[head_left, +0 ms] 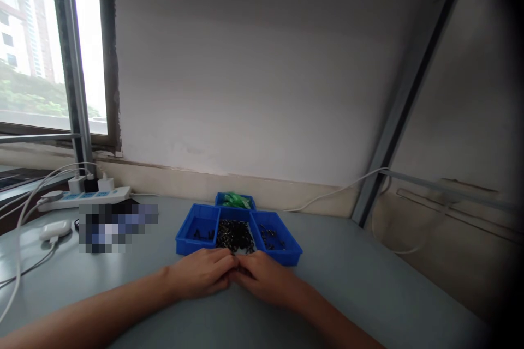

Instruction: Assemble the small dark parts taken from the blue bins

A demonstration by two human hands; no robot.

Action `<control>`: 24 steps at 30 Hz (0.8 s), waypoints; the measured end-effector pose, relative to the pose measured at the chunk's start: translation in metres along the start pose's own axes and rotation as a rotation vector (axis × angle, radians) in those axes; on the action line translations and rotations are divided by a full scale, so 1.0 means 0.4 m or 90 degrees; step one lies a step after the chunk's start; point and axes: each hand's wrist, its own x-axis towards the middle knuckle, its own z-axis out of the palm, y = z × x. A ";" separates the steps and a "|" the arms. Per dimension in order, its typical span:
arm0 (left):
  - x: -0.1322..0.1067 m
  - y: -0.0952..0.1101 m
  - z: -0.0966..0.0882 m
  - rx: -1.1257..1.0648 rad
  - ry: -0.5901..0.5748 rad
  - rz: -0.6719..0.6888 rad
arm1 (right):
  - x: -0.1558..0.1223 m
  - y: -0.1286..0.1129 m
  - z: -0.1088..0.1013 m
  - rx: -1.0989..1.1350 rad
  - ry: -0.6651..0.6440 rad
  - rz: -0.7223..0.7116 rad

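Grey table (368, 294), blue trays (183, 244) lower centre, small black parts (235, 235) heaped in the middle one. Left hand (200, 274) and right hand (262, 279) curled, fingertips meeting just below; grip unclear. Likely light, slippery: pinch singly.

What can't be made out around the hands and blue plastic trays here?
Head view: anything pinched between left hand and right hand, hidden by their curled fingers.
Small black parts in the middle blue plastic tray: too small to identify.
Green pieces in the rear tray: blurred, too small.
Pixelated object left of the trays: masked.
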 end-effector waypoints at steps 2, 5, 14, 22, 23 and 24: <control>-0.001 -0.001 0.002 0.000 0.000 0.008 | 0.000 -0.001 0.000 0.007 0.001 -0.008; -0.001 -0.001 0.000 0.011 -0.006 0.013 | 0.001 0.000 0.001 0.000 0.004 -0.004; -0.002 -0.002 0.007 0.029 -0.013 0.028 | 0.000 0.009 0.008 -0.024 0.005 0.002; 0.004 0.001 0.000 0.019 -0.021 0.022 | -0.001 0.013 0.005 -0.052 0.022 0.008; 0.004 0.001 0.000 0.021 -0.023 0.016 | -0.001 0.013 0.005 -0.049 0.023 0.009; 0.004 0.001 0.000 0.022 -0.023 0.011 | 0.000 0.012 0.005 -0.047 0.023 0.009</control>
